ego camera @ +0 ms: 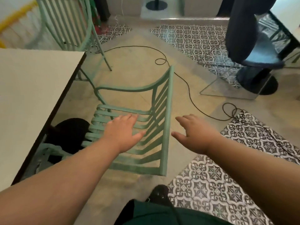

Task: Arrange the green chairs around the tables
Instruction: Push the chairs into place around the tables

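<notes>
While the green chair [165,120] seems not yet tucked under the worktop [32,95], we list left hand [123,132] and right hand [194,135] open, empty.

Chair [155,120] right of table [32,98]; another chair [68,25] behind it.

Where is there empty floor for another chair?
The plain beige floor between the near green slatted metal chair and the far green chair; also patterned tiles at lower right. Crowded beside the white table and thin black cable.
</notes>
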`<state>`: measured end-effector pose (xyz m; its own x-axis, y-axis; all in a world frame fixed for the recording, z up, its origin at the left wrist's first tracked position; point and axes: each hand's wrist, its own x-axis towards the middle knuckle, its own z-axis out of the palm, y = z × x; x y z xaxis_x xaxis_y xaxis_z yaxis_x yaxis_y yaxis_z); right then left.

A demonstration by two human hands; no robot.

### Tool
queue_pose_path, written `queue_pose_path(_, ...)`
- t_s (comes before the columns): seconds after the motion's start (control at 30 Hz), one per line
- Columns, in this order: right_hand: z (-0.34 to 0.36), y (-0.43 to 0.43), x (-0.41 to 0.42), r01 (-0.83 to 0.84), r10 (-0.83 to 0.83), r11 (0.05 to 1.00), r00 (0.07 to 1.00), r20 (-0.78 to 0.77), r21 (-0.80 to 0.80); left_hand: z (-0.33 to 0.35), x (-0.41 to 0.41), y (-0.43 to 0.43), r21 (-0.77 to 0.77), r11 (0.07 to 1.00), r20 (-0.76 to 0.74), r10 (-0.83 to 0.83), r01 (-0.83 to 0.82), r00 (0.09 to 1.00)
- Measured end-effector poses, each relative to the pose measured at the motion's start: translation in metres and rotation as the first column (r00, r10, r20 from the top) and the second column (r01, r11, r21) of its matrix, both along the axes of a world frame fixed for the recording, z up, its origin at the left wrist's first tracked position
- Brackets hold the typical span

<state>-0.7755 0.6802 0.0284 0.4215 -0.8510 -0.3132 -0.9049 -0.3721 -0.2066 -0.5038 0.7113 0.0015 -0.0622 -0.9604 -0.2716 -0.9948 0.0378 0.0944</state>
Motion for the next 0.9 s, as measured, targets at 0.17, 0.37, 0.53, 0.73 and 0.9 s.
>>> queue_pose_path(0.17,0.000,-0.067,-0.028,-0.088,0.088,0.996,0.996,0.010,0.008,0.004,-0.049,-0.037,0.005,0.995,-0.002,0.097,-0.097,0.995)
queue_pose_path(0.37,0.005,-0.143,-0.058,-0.310,0.311,0.951,0.950,0.025,-0.010,0.008,-0.099,-0.053,-0.009,0.925,-0.017,0.381,-0.381,0.925)
queue_pose_path(0.53,0.001,-0.194,-0.078,-0.465,0.465,0.885,0.885,-0.025,0.012,0.004,-0.151,-0.042,-0.019,0.796,-0.072,0.603,-0.605,0.795)
queue_pose_path(0.73,-0.008,-0.228,-0.038,-0.659,0.659,0.751,0.752,-0.019,-0.041,-0.006,-0.162,-0.008,0.050,0.620,-0.105,0.783,-0.783,0.613)
queue_pose_path(0.9,-0.018,-0.256,0.002,-0.736,0.736,0.676,0.677,-0.023,-0.037,-0.016,-0.152,-0.005,0.079,0.496,-0.058,0.868,-0.865,0.492)
